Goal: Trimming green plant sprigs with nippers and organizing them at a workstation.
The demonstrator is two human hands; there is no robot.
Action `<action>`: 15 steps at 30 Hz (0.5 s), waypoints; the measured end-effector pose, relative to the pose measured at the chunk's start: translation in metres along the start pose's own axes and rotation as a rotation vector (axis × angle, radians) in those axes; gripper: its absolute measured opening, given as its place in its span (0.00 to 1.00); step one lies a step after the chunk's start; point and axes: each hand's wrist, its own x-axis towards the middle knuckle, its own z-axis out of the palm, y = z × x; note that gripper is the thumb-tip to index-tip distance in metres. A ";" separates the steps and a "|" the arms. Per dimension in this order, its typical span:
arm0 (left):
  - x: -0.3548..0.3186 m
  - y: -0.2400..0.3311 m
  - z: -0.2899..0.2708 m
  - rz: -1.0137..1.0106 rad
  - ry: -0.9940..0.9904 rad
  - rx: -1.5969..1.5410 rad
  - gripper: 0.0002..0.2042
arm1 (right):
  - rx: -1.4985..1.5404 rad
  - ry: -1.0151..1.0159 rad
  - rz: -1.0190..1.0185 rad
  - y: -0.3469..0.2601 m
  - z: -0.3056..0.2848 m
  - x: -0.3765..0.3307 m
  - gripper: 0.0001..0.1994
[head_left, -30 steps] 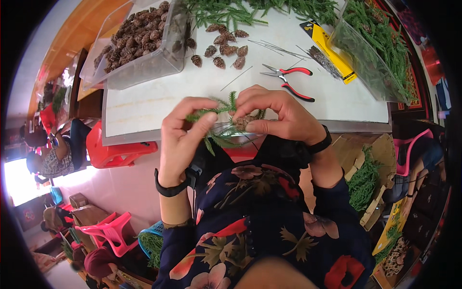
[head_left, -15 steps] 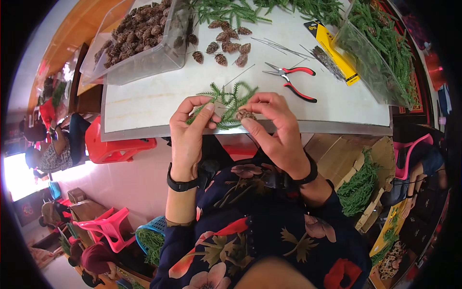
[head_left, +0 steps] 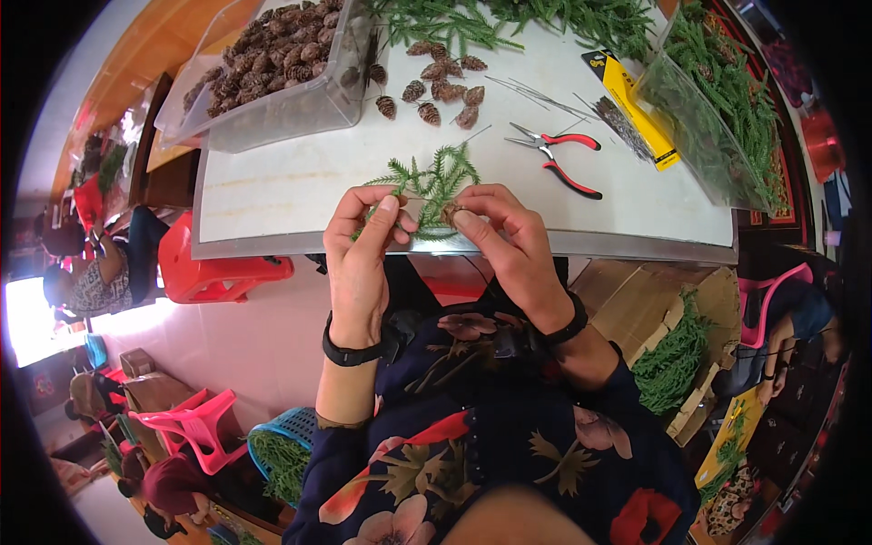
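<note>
Just above the table's near edge, my left hand (head_left: 360,238) pinches a green artificial pine sprig (head_left: 436,185) between thumb and fingers. The sprig's needled twigs spread to the right and away from me. Close beside it, my right hand (head_left: 510,234) is closed on a small brown pine cone (head_left: 451,213), mostly covered by thumb and fingertips. The cone is right at the sprig's right side; whether they are joined I cannot tell. A thin wire (head_left: 476,133) shows beyond the sprig. Red-handled pliers (head_left: 557,156) lie with their handles apart, to the right of my hands.
A clear bin of pine cones (head_left: 338,107) stands far left, with several loose cones (head_left: 429,113) beside it. Thin wires (head_left: 536,94), a yellow wire packet (head_left: 647,123) and a clear bin of greenery (head_left: 704,150) lie to the right. A carton of greenery (head_left: 677,350) stands below the table.
My right hand has moved slightly left, and its fingers now cover more of the pine cone. My left hand keeps its pinch on the sprig. The view has shifted a little.
</note>
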 end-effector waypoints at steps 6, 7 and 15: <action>-0.002 -0.002 -0.005 -0.064 -0.045 -0.029 0.08 | -0.062 -0.005 -0.003 -0.004 0.005 0.000 0.09; -0.003 -0.002 -0.005 -0.064 -0.043 -0.031 0.08 | -0.052 -0.001 -0.029 -0.002 0.006 0.000 0.10; -0.004 0.000 -0.005 -0.117 -0.076 -0.068 0.08 | -0.026 -0.061 -0.004 -0.006 0.007 0.002 0.11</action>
